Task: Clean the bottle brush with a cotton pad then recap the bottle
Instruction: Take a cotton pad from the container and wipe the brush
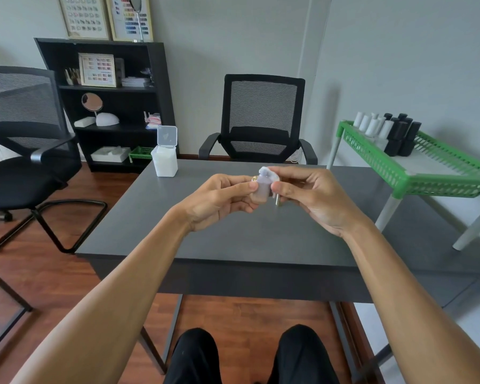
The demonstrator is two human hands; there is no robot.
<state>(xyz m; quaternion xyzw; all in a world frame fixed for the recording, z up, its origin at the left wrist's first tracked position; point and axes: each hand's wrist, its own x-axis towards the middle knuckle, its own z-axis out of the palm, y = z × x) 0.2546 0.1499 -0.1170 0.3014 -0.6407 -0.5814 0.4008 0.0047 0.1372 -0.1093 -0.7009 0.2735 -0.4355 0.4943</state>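
Observation:
Above the grey table [233, 239], my left hand [222, 198] grips a small bottle [262, 191] of pale purple liquid, thumb on its front. My right hand [313, 195] pinches a white cotton pad [269, 173] against the top of the bottle. A thin silvery piece [277, 202], maybe the cap with the brush, pokes down from under my right thumb; the brush itself is hidden. Both hands touch at the bottle.
A clear box of cotton pads [165, 162] stands with its lid up at the table's far left corner. A green rack [432, 176] with white and black bottles [391, 134] sits to the right. Office chairs stand opposite [262, 120] and at the left [25, 139].

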